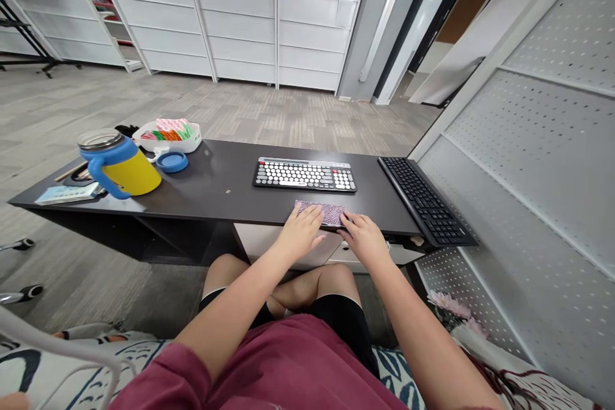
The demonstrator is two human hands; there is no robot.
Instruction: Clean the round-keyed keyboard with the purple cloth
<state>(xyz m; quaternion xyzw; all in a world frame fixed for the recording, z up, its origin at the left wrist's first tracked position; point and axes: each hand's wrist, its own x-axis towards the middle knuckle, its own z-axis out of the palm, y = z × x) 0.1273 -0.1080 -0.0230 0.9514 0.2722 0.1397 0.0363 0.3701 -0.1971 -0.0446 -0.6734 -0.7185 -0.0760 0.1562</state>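
A flat, narrow strip with a purple-and-white zebra pattern (331,213), perhaps folded cloth or paper, lies along the front edge of the dark desk (230,170). My left hand (302,230) rests on its left end, palm down, fingers stretched out and thumb apart. At the right end, the fingertips of my right hand (364,235) touch the strip, with the thumb lower down by the desk edge. Right behind the strip sits a keyboard with white and grey keys (305,175). Parts of the strip are hidden under my fingers.
A black keyboard (425,202) lies at the desk's right end, beside a white perforated panel (538,141). Leftward stand a blue-and-yellow mug (127,170), a blue lid (172,161) and a white tray (192,141) of colourful packets. White drawers (288,246) sit below the desktop.
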